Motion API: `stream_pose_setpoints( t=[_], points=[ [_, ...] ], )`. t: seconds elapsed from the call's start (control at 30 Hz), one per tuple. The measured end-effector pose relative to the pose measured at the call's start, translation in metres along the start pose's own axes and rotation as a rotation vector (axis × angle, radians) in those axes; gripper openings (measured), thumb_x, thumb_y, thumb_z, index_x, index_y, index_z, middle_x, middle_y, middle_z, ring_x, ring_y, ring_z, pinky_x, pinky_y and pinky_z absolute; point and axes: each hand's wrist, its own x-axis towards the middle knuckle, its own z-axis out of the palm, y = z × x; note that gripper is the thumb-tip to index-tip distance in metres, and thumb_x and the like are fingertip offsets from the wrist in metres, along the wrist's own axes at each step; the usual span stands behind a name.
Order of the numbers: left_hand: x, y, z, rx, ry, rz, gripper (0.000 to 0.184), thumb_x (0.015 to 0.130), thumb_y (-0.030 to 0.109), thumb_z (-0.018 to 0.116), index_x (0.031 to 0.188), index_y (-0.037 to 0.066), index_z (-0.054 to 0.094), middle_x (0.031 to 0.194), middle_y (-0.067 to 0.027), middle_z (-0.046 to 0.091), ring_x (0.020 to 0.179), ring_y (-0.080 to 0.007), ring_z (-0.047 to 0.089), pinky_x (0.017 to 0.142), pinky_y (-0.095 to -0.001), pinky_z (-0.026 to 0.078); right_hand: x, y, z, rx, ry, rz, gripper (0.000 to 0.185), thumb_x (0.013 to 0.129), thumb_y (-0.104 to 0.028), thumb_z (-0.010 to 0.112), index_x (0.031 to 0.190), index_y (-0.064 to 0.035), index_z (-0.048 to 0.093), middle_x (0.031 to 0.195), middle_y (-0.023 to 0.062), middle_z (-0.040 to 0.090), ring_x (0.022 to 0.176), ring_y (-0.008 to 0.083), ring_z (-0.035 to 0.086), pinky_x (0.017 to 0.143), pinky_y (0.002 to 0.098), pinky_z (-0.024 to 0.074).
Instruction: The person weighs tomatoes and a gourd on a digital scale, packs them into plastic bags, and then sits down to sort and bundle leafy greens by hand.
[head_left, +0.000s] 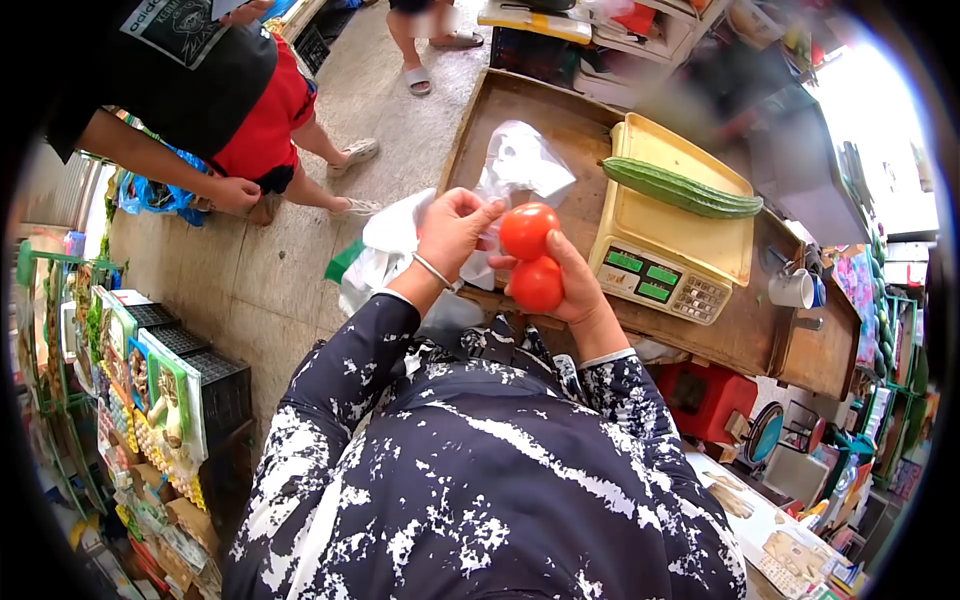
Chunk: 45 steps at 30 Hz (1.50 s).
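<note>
Two red tomatoes (529,231) are in my right hand (577,285), one beside the other, with the fingers curled round them. My left hand (455,232), with a bracelet at the wrist, is closed in a pinch just left of the tomatoes. Thin clear plastic shows at its fingertips, seemingly the edge of a plastic bag (468,268); how far the bag's mouth is open is hard to make out. A white and green plastic bag (392,235) hangs beside the left wrist. Beyond my hands, a crumpled clear bag (525,165) lies on the wooden table (497,100).
Right of my hands stands a yellow weighing scale (662,285) with a long green gourd (682,188) on its tray. A white mug (790,289) is farther right. A person in red shorts (265,125) stands at the left, near black crates (215,385). Another person's legs (408,50) show at the top.
</note>
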Motion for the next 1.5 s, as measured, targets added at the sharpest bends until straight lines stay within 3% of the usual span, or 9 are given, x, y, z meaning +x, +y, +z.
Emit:
stream_pose_setpoints(
  t=[0.23,0.4,0.43,0.57,0.63,0.73,0.97,1.1,1.5],
  points=[
    [0.002,-0.009,-0.037,-0.161,-0.054,-0.028,0.019,0.078,0.013,0.062,0.071,0.008,0.045,0.062,-0.0008,0.052,0.051,-0.0084,0.052,0.045,-0.0204,0.045,0.004,-0.001,-0.013,0.184,0.042,0.012,0.057,0.080,-0.050,0.049,0.110,-0.0022,0.042,0.090,0.0136,0.055,0.079,0.0219,0.057,0.060,0.0360,0.0526],
    [0.003,-0.018,-0.140,0.987,0.377,0.558,0.024,0.070,0.014,0.067,0.065,0.003,0.047,0.051,-0.0088,0.050,0.047,-0.0246,0.052,0.047,-0.0322,0.042,-0.016,-0.039,-0.024,0.196,0.101,-0.200,0.056,0.080,-0.049,0.050,0.109,-0.0022,0.043,0.090,0.0113,0.053,0.078,0.0204,0.055,0.059,0.0389,0.0527],
    [0.006,-0.027,-0.158,0.988,0.448,0.264,0.020,0.068,0.012,0.067,0.075,0.006,0.049,0.068,-0.0098,0.056,0.063,-0.0248,0.057,0.057,-0.0336,0.044,-0.016,-0.041,-0.027,0.179,0.115,-0.227,0.055,0.080,-0.049,0.049,0.109,-0.0021,0.043,0.090,0.0110,0.053,0.078,0.0203,0.055,0.059,0.0389,0.0526],
    [-0.003,-0.011,-0.112,1.467,0.311,0.707,0.064,0.065,0.009,0.065,0.122,0.019,0.037,0.119,-0.0110,0.041,0.105,-0.0228,0.045,0.080,-0.0348,0.037,-0.006,-0.036,-0.028,0.128,0.122,-0.233,0.056,0.082,-0.051,0.045,0.111,-0.0039,0.042,0.094,0.0118,0.052,0.080,0.0204,0.054,0.062,0.0419,0.0507],
    [-0.013,0.005,-0.059,1.374,0.198,0.923,0.065,0.067,0.013,0.064,0.125,0.021,0.036,0.107,-0.0104,0.053,0.094,-0.0213,0.052,0.080,-0.0343,0.037,-0.002,-0.032,-0.024,0.112,0.100,-0.189,0.055,0.081,-0.049,0.047,0.112,-0.0043,0.042,0.095,0.0117,0.052,0.080,0.0209,0.055,0.061,0.0410,0.0512],
    [0.024,-0.026,-0.070,0.845,-0.006,0.331,0.025,0.071,0.019,0.060,0.095,0.012,0.059,0.068,-0.0134,0.059,0.065,-0.0286,0.058,0.064,-0.0354,0.044,-0.001,-0.030,-0.022,0.005,0.213,-0.159,0.052,0.081,-0.045,0.051,0.113,-0.0052,0.041,0.097,0.0116,0.051,0.082,0.0219,0.056,0.058,0.0385,0.0523],
    [0.042,-0.024,-0.064,0.547,0.282,0.229,0.014,0.072,0.014,0.056,0.079,0.003,0.056,0.067,-0.0145,0.058,0.060,-0.0247,0.057,0.057,-0.0346,0.044,-0.024,-0.034,0.001,-0.250,0.391,-0.363,0.053,0.081,-0.042,0.053,0.117,-0.0054,0.039,0.104,0.0123,0.050,0.083,0.0245,0.057,0.058,0.0353,0.0532],
    [0.038,-0.026,-0.031,0.073,0.278,0.107,0.012,0.071,0.010,0.054,0.080,0.002,0.056,0.064,-0.0118,0.058,0.062,-0.0243,0.057,0.058,-0.0314,0.045,0.004,-0.006,0.036,0.078,0.074,0.074,0.054,0.082,-0.048,0.047,0.116,-0.0067,0.040,0.106,0.0156,0.050,0.074,0.0252,0.057,0.057,0.0417,0.0513],
    [-0.045,-0.088,-0.054,0.374,0.305,0.473,0.036,0.076,0.017,0.061,0.108,0.004,0.052,0.104,-0.0091,0.052,0.093,-0.0181,0.052,0.079,-0.0277,0.044,0.229,-0.008,-0.044,-0.100,0.697,0.187,0.030,0.083,-0.026,0.047,0.102,-0.0031,0.051,0.093,0.0103,0.056,0.083,0.0219,0.054,0.068,0.0358,0.0470]
  ],
)
